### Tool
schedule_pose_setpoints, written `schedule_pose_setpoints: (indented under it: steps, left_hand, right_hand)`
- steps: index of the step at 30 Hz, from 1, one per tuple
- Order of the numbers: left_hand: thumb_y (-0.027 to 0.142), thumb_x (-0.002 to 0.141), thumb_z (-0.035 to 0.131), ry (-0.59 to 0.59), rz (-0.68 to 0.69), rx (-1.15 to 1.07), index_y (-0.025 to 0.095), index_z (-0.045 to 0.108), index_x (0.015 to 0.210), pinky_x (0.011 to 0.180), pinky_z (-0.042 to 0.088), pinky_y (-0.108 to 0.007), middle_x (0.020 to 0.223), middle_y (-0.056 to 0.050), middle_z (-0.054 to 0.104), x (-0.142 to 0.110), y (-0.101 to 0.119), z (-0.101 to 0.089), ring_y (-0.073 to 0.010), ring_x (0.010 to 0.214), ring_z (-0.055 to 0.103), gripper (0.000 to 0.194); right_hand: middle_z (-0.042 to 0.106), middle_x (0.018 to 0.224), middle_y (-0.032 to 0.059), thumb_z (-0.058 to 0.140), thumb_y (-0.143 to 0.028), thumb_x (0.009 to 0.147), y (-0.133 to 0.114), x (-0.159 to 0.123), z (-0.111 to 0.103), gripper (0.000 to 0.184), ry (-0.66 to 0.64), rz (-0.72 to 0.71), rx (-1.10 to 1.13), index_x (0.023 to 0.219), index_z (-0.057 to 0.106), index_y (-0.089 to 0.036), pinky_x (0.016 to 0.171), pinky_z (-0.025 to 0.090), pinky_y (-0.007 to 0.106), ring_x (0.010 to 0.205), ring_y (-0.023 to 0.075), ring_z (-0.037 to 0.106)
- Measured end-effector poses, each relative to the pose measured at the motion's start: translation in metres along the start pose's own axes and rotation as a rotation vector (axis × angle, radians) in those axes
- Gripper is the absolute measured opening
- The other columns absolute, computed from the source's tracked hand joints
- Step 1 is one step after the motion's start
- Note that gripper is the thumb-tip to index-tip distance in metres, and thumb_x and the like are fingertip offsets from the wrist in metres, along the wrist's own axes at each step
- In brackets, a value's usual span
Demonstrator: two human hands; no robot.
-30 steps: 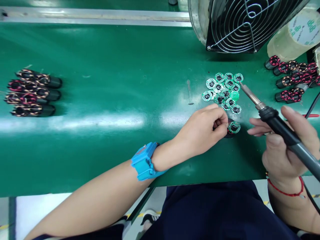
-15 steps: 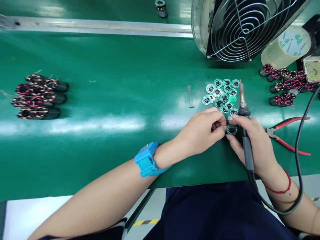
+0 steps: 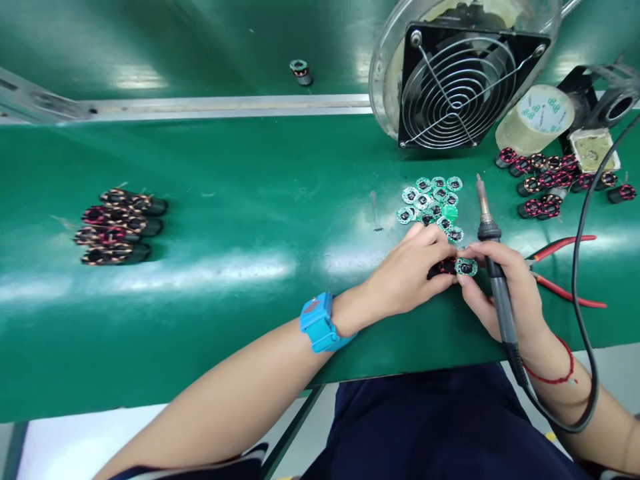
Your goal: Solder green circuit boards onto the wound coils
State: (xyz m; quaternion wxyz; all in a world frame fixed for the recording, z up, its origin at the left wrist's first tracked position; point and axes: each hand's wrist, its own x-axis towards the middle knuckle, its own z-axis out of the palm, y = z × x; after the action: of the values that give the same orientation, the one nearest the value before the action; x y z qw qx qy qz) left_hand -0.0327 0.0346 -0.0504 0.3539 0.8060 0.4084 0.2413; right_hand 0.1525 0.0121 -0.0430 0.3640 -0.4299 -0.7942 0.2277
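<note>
A round green circuit board (image 3: pixel 466 267) with a black centre sits on the end of a dark wound coil (image 3: pixel 443 268) – clamped in the left hand (image 3: pixel 407 272) above the green bench mat (image 3: pixel 250 167). The right hand (image 3: pixel 513 293) grips a soldering iron (image 3: pixel 499 283) – its fingertips (image 3: pixel 463 280) meet the board's edge, the hands together.

left forearm (image 3: pixel 225 383): rises from lower left of frame toward centre-right | left hand (image 3: pixel 407 277): right of centre, fingers (image 3: pixel 430 250) curled shut | right hand (image 3: pixel 507 293): just beside left hand, fingers (image 3: pixel 515 257) closed in pen grip | right forearm (image 3: pixel 595 413): rises from lower right corner
</note>
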Motion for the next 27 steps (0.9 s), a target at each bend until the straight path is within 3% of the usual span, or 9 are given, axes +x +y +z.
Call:
schedule_pose_setpoints:
  steps: [5,8,12,16,19,22,27]
  left_hand:
    - [0.018,0.085,0.057,0.013,0.059,-0.057,0.015,0.061,0.093,0.082,0.043,-0.034,0.092,-0.004,0.061,0.001,-0.008,-0.006,-0.0173,0.087,0.051,0.01]
    - [0.025,0.085,0.061,0.046,0.05,-0.124,0.016,0.063,0.092,0.081,0.047,-0.033,0.092,-0.005,0.06,0.0,-0.006,-0.011,-0.0166,0.088,0.053,0.011]
    - [0.031,0.086,0.066,0.104,-0.058,-0.21,0.017,0.067,0.101,0.077,0.049,-0.032,0.091,-0.004,0.061,-0.004,0.004,-0.014,-0.0156,0.084,0.055,0.021]
    - [0.021,0.085,0.063,0.056,-0.316,-0.698,0.016,0.066,0.112,0.07,0.053,-0.028,0.096,-0.005,0.065,-0.006,0.012,-0.011,-0.0102,0.072,0.058,0.028]
    - [0.021,0.085,0.064,-0.004,-0.492,-1.085,0.015,0.068,0.112,0.071,0.056,-0.027,0.089,-0.005,0.069,-0.007,0.014,-0.01,-0.0094,0.068,0.063,0.028]
    - [0.022,0.084,0.068,0.024,-0.566,-1.255,0.016,0.073,0.103,0.075,0.057,-0.025,0.085,-0.004,0.072,-0.008,0.016,-0.009,-0.0095,0.071,0.066,0.021]
    - [0.024,0.087,0.064,0.008,-0.554,-1.312,0.018,0.075,0.098,0.085,0.056,-0.026,0.102,-0.006,0.074,-0.01,0.022,-0.003,-0.0137,0.095,0.068,0.017]
  right_hand:
    - [0.065,0.107,0.0038,0.064,-0.013,0.082,0.003,-0.004,0.0,0.045,0.026,0.072,0.065,0.122,0.049,-0.028,0.086,0.057,0.037,0.097,0.0182,0.067]
    - [0.065,0.11,0.0053,0.063,-0.015,0.084,0.005,-0.006,0.0,0.042,0.025,0.129,0.144,0.121,0.048,-0.028,0.083,0.057,0.038,0.096,0.0193,0.068]
    - [0.067,0.111,0.0058,0.064,-0.013,0.083,0.005,-0.005,-0.002,0.045,0.081,0.044,0.138,0.123,0.049,-0.028,0.085,0.058,0.041,0.1,0.0211,0.067]
    - [0.068,0.108,0.0056,0.066,-0.011,0.081,0.003,-0.003,-0.004,0.052,0.077,-0.093,0.091,0.126,0.048,-0.029,0.085,0.058,0.044,0.102,0.0229,0.067]
    - [0.068,0.108,0.0057,0.064,-0.009,0.082,0.003,-0.002,-0.004,0.054,0.041,-0.131,0.103,0.128,0.047,-0.03,0.084,0.058,0.046,0.101,0.0239,0.067]
    - [0.069,0.106,0.0058,0.063,-0.007,0.082,0.001,-0.002,-0.003,0.052,0.024,-0.151,0.133,0.127,0.048,-0.03,0.082,0.057,0.044,0.1,0.0237,0.066]
    - [0.068,0.104,0.0051,0.061,-0.009,0.083,-0.002,-0.001,0.002,0.05,0.016,-0.179,0.077,0.127,0.048,-0.03,0.076,0.056,0.041,0.095,0.023,0.065]
